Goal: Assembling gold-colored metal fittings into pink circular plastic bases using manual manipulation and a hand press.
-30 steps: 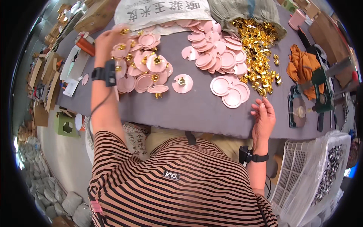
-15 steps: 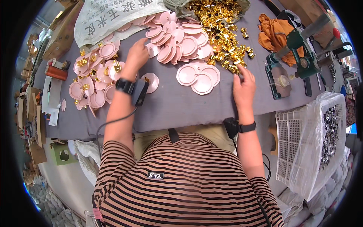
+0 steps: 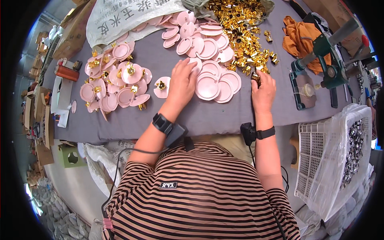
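Both my hands work on the grey cloth-covered table (image 3: 224, 116): my left hand (image 3: 182, 82) lies flat and unclenched on the pink discs (image 3: 214, 82), my right hand (image 3: 263, 89) pinches a gold fitting (image 3: 255, 77) beside the gold pile (image 3: 240, 24), bare cloth along the near edge.

1. Pink discs (image 3: 208, 86): smooth plastic, slight sheen.
2. Gold clips (image 3: 240, 24): shiny metal, bright glints.
3. Table (image 3: 224, 116): covered in grey matt cloth.
4. Sack (image 3: 128, 16): woven plastic, white, dull.
5. Orange rag (image 3: 298, 34): crumpled cloth, matt.
6. Green press (image 3: 324, 60): painted metal, worn.
7. Basket (image 3: 316, 160): white plastic lattice, with glossy clear film.
8. Shirt (image 3: 200, 200): striped knit cloth.
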Available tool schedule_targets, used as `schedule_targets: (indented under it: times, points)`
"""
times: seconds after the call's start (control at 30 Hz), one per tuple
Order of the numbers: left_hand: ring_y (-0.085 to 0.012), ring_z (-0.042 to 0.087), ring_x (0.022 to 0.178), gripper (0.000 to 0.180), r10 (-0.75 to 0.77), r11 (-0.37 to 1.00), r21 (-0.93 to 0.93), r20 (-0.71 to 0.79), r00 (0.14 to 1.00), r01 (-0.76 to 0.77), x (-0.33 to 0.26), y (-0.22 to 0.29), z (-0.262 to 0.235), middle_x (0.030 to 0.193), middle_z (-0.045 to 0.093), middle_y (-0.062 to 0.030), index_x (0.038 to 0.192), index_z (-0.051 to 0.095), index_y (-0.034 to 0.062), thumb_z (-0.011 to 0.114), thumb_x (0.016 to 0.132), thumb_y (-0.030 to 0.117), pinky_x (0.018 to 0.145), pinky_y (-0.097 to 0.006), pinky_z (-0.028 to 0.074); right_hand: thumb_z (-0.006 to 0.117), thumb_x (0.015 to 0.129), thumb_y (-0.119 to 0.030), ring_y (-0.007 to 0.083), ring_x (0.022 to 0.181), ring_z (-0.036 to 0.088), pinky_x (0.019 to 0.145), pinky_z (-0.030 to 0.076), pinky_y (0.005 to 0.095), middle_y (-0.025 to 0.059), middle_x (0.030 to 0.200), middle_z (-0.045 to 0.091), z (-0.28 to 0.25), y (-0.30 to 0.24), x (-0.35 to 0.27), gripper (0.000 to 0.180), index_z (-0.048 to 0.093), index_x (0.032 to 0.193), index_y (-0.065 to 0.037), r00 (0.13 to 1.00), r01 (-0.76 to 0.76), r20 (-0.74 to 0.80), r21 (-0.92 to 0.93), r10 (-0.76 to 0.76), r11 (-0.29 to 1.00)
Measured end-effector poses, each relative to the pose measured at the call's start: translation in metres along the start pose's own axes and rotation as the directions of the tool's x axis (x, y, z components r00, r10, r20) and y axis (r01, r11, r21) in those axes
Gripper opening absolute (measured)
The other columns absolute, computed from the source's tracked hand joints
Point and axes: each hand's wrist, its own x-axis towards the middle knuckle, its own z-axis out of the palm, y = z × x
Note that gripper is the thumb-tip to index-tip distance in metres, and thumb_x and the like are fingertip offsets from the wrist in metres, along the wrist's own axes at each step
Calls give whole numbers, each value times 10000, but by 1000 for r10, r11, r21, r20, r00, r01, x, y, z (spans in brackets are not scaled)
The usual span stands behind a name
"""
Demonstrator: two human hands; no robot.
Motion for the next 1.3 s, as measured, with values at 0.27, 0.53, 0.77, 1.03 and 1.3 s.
schedule_targets:
  times: [0.27,0.53,0.77,1.03,1.3]
  points:
    - [-367,515,1289,486,262,962,10,244,933,-273,-26,35,-17,1337,590,-164,1271,593,38,747,814,99,1072,-445,432,794,760,-117,282,1060,601,949,478,417,78,1087,679,-6,-4,6,315,691,1056,-83,996,-30,-79,105,39,994]
    - [-164,662,974,269,-248,684,-614,312,917,393,-18,52,-32,1115,697,-79,1229,604,11,596,1001,154,900,-306,515,765,796,17,145,894,690,741,565,265,85,1060,695,-41,-85,-8,314,715,1101,-35,999,16,17,663,-37,748]
    - [-96,599,1079,373,-171,264,-857,410,896,442,-24,68,-20,1217,637,-49,1364,494,-6,537,1051,193,944,-257,475,790,775,-3,194,798,698,700,559,297,107,996,691,-36,-116,-24,332,704,1094,-29,982,143,12,618,-191,773]
    - [-437,598,1159,436,41,825,-557,223,974,93,-27,77,-26,1239,617,-260,1419,443,25,459,983,26,947,-426,493,794,777,-16,217,765,696,668,560,301,118,965,694,-36,-113,-30,315,711,1081,-19,984,137,10,588,-177,797]
    - [-431,598,1166,495,165,852,-514,84,983,-99,-29,76,-19,1274,594,-267,1450,429,39,478,961,-12,958,-445,494,784,829,-28,106,791,682,674,566,253,71,952,725,-23,-116,-33,293,707,1103,40,823,-564,524,799,220,207]
